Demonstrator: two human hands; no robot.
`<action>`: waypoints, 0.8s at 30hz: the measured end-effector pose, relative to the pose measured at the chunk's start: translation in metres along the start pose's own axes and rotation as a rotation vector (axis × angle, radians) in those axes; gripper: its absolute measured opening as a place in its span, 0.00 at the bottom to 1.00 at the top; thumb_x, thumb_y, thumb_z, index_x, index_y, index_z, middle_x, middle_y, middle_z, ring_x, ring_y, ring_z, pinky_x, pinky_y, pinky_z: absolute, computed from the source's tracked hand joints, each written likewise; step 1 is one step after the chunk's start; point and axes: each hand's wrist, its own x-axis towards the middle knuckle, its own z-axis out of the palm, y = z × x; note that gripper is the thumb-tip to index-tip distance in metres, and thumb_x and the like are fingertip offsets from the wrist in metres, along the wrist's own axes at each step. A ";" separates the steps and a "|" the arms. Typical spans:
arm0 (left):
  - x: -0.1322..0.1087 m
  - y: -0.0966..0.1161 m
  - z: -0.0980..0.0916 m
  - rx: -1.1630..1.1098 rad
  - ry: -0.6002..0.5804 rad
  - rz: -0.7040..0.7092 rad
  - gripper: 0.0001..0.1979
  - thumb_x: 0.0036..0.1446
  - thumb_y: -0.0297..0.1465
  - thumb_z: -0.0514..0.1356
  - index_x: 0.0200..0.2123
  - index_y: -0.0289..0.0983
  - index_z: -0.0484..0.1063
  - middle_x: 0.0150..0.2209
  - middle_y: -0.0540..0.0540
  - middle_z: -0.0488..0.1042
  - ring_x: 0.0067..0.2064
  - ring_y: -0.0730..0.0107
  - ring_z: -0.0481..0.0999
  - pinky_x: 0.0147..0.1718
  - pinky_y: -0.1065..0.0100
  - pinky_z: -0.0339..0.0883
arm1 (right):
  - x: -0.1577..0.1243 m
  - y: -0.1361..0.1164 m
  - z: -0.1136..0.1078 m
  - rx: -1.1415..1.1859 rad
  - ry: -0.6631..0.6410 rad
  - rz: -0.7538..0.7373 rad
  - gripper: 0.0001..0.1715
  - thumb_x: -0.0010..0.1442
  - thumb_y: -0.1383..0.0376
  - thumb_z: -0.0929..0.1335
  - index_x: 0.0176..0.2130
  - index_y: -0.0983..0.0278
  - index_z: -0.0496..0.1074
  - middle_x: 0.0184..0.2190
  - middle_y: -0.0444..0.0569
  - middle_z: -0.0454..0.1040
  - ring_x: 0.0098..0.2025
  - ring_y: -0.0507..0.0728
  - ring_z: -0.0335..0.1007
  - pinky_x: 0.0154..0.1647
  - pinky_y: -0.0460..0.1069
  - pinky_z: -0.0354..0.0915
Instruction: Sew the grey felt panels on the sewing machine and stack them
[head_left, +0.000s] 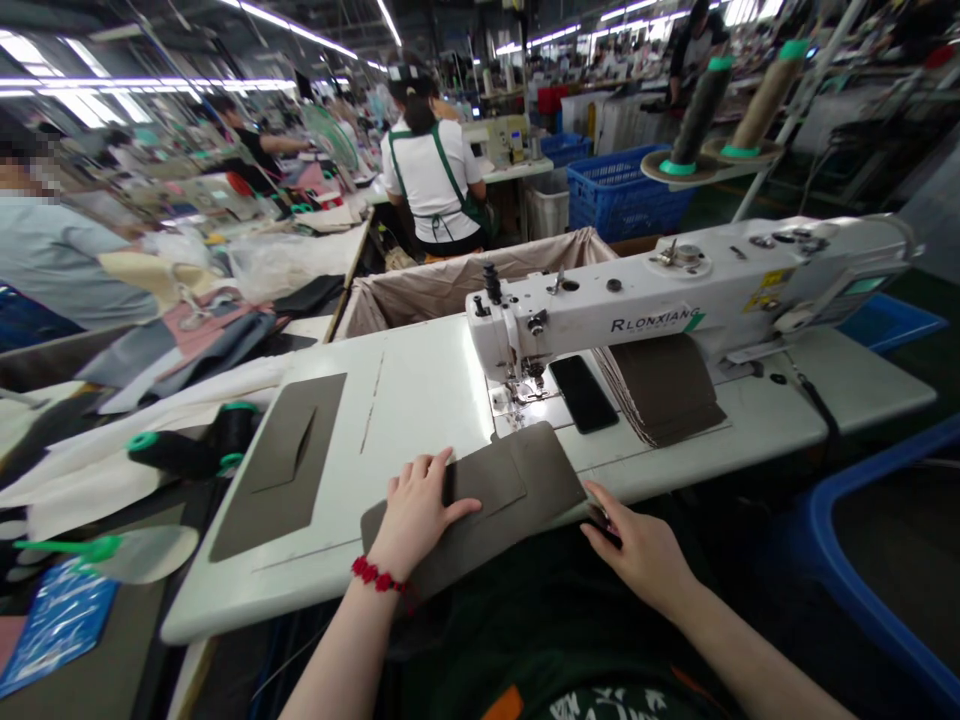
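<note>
While the left hand (pixel 420 500) rests its spread grip on a grey-brown panel (pixel 544 465) at the bench's (pixel 420 375) front edge, the right hand (pixel 641 550) curls round a small dark tool (pixel 604 524) beside its corner. "RLONXIANG" marks the sewing machine (pixel 577 310); its yellow label (pixel 768 290) is illegible.

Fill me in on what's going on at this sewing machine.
The person's left hand lies on a grey-brown panel on the sewing table, in front of the Rlonxiang sewing machine. The right hand is at that panel's right corner, apparently holding a small dark object. A smartphone lies beside a stack of brown pieces; another panel lies off to the left.
</note>
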 end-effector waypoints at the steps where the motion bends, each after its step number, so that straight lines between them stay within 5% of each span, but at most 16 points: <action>1: -0.002 0.002 -0.002 -0.020 -0.022 -0.008 0.31 0.51 0.52 0.62 0.52 0.40 0.66 0.47 0.39 0.71 0.50 0.45 0.70 0.47 0.48 0.62 | 0.001 -0.002 0.004 -0.015 -0.015 -0.001 0.31 0.65 0.57 0.61 0.64 0.59 0.56 0.33 0.45 0.79 0.31 0.56 0.76 0.33 0.49 0.68; 4: -0.010 0.006 -0.013 -0.229 -0.120 0.019 0.19 0.54 0.49 0.61 0.38 0.40 0.69 0.40 0.44 0.71 0.43 0.54 0.72 0.43 0.55 0.66 | 0.003 -0.001 0.010 -0.042 -0.043 0.007 0.30 0.65 0.61 0.60 0.65 0.58 0.55 0.32 0.44 0.79 0.30 0.56 0.76 0.32 0.49 0.68; 7: -0.016 -0.013 -0.035 -0.560 -0.198 -0.007 0.15 0.58 0.47 0.57 0.36 0.41 0.67 0.36 0.49 0.72 0.38 0.63 0.74 0.38 0.63 0.69 | 0.006 0.016 0.000 -0.045 -0.035 0.007 0.28 0.66 0.62 0.59 0.64 0.56 0.58 0.39 0.46 0.79 0.35 0.56 0.76 0.35 0.50 0.69; 9: -0.013 -0.047 -0.058 -0.758 -0.157 -0.153 0.16 0.57 0.47 0.58 0.40 0.42 0.66 0.35 0.51 0.74 0.36 0.64 0.76 0.34 0.65 0.71 | 0.010 0.031 -0.014 -0.081 0.029 0.014 0.25 0.67 0.61 0.58 0.62 0.55 0.60 0.46 0.47 0.77 0.40 0.57 0.76 0.39 0.50 0.69; 11: -0.003 -0.095 -0.083 -0.891 0.003 -0.364 0.23 0.53 0.47 0.62 0.47 0.41 0.65 0.37 0.50 0.77 0.35 0.62 0.78 0.30 0.66 0.72 | 0.017 0.046 -0.030 -0.168 0.130 0.044 0.24 0.67 0.60 0.57 0.61 0.53 0.62 0.49 0.48 0.74 0.41 0.58 0.75 0.36 0.50 0.69; 15: 0.028 -0.193 -0.114 -0.891 0.233 -0.658 0.27 0.49 0.41 0.67 0.51 0.39 0.67 0.42 0.46 0.78 0.39 0.62 0.79 0.34 0.66 0.74 | 0.039 0.057 -0.058 -0.403 0.309 0.100 0.27 0.66 0.55 0.59 0.63 0.51 0.60 0.52 0.49 0.72 0.35 0.58 0.75 0.25 0.49 0.65; 19: 0.046 -0.243 -0.107 -0.769 0.267 -0.835 0.25 0.45 0.35 0.69 0.46 0.31 0.70 0.37 0.41 0.79 0.39 0.57 0.79 0.36 0.61 0.74 | 0.063 0.055 -0.065 -0.550 0.373 0.114 0.39 0.62 0.48 0.62 0.67 0.54 0.50 0.65 0.52 0.58 0.37 0.61 0.75 0.24 0.52 0.66; 24: 0.048 -0.258 -0.088 -0.640 0.254 -0.941 0.23 0.39 0.33 0.72 0.39 0.30 0.72 0.32 0.41 0.79 0.39 0.50 0.79 0.39 0.55 0.74 | 0.074 0.061 -0.056 -0.627 0.320 0.144 0.45 0.61 0.45 0.62 0.69 0.55 0.42 0.67 0.54 0.52 0.31 0.61 0.75 0.22 0.53 0.65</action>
